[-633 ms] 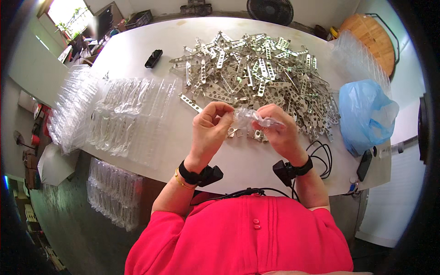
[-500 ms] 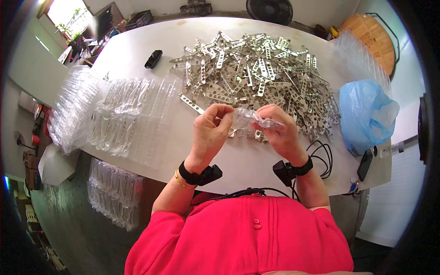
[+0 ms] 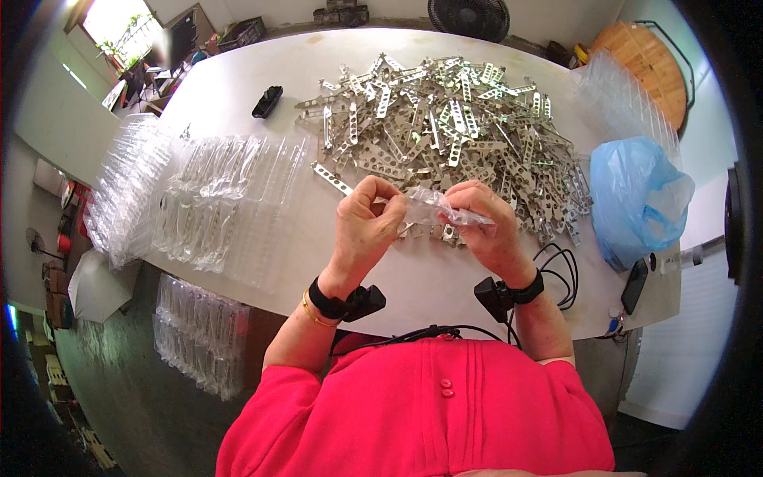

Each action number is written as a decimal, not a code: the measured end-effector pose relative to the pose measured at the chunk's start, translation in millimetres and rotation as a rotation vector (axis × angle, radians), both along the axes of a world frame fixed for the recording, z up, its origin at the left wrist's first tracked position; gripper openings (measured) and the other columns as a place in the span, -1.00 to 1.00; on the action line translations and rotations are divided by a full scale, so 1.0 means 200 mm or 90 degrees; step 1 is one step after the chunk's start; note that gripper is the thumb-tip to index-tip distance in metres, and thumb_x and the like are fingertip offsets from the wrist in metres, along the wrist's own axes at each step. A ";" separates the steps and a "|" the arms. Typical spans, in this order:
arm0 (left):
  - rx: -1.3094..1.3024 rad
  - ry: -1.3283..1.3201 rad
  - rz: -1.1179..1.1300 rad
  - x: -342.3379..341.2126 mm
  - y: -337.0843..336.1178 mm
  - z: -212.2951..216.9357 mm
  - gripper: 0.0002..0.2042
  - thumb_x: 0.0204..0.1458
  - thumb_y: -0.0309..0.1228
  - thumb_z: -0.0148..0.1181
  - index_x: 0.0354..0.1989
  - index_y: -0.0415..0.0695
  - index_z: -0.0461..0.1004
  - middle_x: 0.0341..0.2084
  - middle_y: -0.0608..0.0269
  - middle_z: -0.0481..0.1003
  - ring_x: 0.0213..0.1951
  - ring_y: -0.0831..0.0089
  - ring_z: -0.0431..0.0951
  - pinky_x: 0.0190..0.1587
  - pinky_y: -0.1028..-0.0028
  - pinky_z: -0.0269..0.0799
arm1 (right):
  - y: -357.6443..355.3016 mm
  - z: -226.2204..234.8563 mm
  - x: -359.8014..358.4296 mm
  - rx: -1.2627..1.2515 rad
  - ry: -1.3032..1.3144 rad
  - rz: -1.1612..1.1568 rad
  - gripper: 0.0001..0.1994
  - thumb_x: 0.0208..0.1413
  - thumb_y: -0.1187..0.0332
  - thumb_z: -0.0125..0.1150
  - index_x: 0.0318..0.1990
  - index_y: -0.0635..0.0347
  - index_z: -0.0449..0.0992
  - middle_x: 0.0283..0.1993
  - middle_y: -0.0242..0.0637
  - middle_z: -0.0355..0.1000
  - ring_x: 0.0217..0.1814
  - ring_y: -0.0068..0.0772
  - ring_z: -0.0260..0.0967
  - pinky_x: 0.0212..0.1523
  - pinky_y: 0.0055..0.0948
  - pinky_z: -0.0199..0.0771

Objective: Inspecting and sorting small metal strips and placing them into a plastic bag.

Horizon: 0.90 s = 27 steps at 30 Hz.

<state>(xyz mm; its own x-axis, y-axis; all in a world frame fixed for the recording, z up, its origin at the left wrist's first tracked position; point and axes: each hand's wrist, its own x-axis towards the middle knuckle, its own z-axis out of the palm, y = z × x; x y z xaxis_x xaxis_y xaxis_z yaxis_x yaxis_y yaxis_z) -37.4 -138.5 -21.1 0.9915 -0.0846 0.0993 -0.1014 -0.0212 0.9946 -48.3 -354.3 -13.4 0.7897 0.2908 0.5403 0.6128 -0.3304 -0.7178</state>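
Note:
Between my two hands, a small clear plastic bag [image 3: 426, 199] is stretched over the near edge of the pile. My left hand [image 3: 367, 216] pinches one end of it between thumb and fingers. The other end is bunched in the closed fingers of my right hand [image 3: 486, 219]. Whether anything sits inside the bag, I cannot tell. Just beyond my hands lies a big heap of perforated metal brackets [image 3: 445, 127]. One loose bracket [image 3: 331, 180] rests at the heap's left edge, close to my left hand.
Left on the white table [image 3: 310, 262], a clear tray [image 3: 214, 199] holds several bagged pieces, beside stacked clear trays [image 3: 131, 187]. A blue plastic bag [image 3: 636, 203] stands right, near a phone [image 3: 634, 286] and black cables [image 3: 560, 270]. A small black case [image 3: 267, 102] lies far left.
Little differs. Both hands keep nearly the same place, and the clear bag between them has shifted shape slightly.

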 end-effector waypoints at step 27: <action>-0.385 0.132 -0.087 0.05 0.08 -0.03 -0.90 0.30 -0.42 0.11 -0.25 -0.13 0.36 -0.67 0.32 0.41 -0.76 0.65 0.26 -0.73 0.62 0.08 | 0.03 -0.06 -0.01 0.286 0.221 0.039 -0.88 0.29 0.46 0.24 -0.11 0.23 0.43 -0.31 -0.31 0.55 -0.27 -0.52 0.54 -0.23 -0.47 0.56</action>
